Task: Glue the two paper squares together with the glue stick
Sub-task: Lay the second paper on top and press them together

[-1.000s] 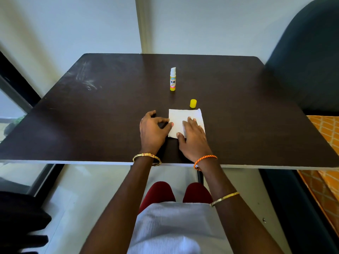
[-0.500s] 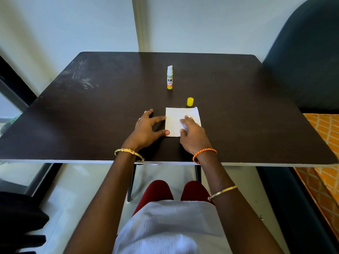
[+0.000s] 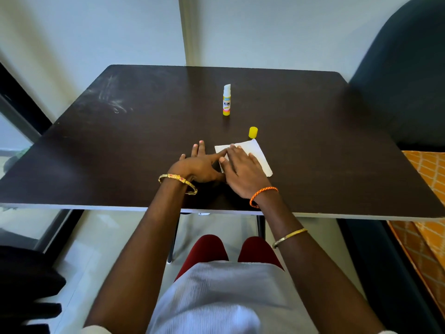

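The white paper squares [image 3: 256, 154] lie stacked as one on the dark table [image 3: 120, 145], near its front middle. My right hand [image 3: 242, 172] lies flat on the paper's left part, fingers spread. My left hand [image 3: 198, 165] rests on the table just left of the paper, its forefinger reaching onto the paper's left edge. The glue stick [image 3: 226, 100] stands upright and uncapped farther back. Its yellow cap [image 3: 253, 132] stands just behind the paper's far corner.
A dark padded chair [image 3: 404, 75] stands at the right of the table, with an orange patterned cloth [image 3: 426, 179] below it. The wall runs along the table's far edge. My red-clad knees [image 3: 212, 249] show under the near edge.
The paper has turned slightly, its far corner now nearer the cap. My right hand slid farther up over it. My left hand moved right, its forefinger now on the paper's edge.
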